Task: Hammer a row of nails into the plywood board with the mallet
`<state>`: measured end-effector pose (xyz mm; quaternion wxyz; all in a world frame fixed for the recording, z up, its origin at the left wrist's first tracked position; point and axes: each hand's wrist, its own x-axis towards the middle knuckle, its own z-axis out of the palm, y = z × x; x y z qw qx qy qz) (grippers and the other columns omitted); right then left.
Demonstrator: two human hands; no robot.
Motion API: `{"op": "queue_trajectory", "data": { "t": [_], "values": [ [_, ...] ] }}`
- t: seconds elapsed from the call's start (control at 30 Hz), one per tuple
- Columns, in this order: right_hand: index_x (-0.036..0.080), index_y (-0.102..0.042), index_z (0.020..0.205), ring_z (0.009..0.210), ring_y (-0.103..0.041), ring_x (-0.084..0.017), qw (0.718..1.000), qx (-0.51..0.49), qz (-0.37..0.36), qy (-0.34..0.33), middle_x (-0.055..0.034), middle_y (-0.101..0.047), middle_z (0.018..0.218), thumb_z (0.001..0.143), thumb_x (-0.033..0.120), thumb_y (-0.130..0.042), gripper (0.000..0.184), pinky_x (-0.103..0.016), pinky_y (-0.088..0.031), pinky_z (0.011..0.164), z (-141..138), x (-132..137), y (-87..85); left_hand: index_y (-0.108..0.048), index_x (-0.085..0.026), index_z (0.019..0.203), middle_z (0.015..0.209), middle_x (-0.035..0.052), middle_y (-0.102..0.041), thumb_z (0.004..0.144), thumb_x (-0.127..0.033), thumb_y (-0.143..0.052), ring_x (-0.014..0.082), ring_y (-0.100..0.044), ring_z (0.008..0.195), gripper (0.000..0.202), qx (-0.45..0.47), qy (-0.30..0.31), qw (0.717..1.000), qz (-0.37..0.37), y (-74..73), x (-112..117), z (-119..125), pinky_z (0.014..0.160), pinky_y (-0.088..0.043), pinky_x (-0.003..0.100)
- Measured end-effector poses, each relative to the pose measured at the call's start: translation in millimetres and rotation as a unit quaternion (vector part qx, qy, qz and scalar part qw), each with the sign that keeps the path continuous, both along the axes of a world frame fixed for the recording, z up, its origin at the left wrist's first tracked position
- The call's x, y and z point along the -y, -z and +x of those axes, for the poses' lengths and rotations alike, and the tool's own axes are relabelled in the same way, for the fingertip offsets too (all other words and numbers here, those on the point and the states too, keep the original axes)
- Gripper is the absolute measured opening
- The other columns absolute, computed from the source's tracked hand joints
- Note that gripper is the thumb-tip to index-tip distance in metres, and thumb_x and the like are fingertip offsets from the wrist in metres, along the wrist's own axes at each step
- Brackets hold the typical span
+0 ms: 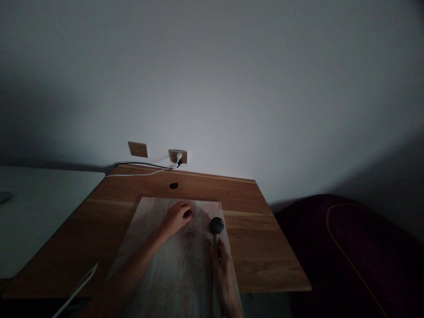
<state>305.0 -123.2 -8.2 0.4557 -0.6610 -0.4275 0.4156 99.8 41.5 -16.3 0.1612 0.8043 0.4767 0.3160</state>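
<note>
A pale wooden board (149, 229) lies on a brown wooden table (261, 247). My left hand (177, 217) rests on the board's far part with its fingers curled; whether it holds anything I cannot make out. My right hand (223, 269) grips the handle of a mallet with a dark round head (217, 225), and the head sits on the board to the right of my left hand. A small dark object (191, 232) lies on the board between the two hands.
A round cable hole (173, 185) is in the table's far edge. Two wall plates (138, 149) hold a plug with white and black cables (142, 170). A white table (39, 212) stands left; a dark rounded seat (347, 251) stands right.
</note>
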Motion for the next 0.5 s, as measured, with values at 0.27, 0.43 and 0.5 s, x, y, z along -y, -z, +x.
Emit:
{"op": "queue_trajectory", "data": {
  "t": [0.27,0.43,0.5],
  "values": [
    [0.016,-0.064,0.146,0.149,-0.049,-0.035,1.000,0.003,0.008,-0.005,-0.0149,-0.061,0.154,0.090,0.076,-0.058,0.082,-0.044,-0.035,0.126,-1,-3,0.7,-0.074,-0.022,0.097,0.106,0.0053,-0.072,0.090,-0.015,-0.071,0.0212,-0.070,0.098,0.011,0.049,0.025,0.998,-0.021,4.9,-3,0,0.089,-0.054,0.031],
    [0.018,-0.069,0.137,0.141,-0.057,-0.035,0.999,-0.007,0.025,-0.025,-0.0150,-0.067,0.146,0.094,0.068,-0.060,0.067,-0.046,-0.041,0.121,-3,-2,-10.8,-0.074,-0.020,0.091,0.101,0.0052,-0.071,0.093,-0.013,-0.067,0.0206,-0.069,0.097,0.010,0.055,0.031,0.998,-0.013,6.4,-4,0,0.089,-0.053,0.031],
    [0.018,-0.069,0.136,0.140,-0.058,-0.034,0.999,-0.008,0.019,-0.030,-0.0149,-0.066,0.147,0.095,0.066,-0.059,0.065,-0.045,-0.042,0.120,-2,-2,-14.2,-0.074,-0.020,0.089,0.098,0.0052,-0.072,0.093,-0.012,-0.067,0.0206,-0.068,0.096,0.011,0.057,0.030,0.998,-0.017,5.6,-4,-1,0.088,-0.052,0.031]
  ]
}}
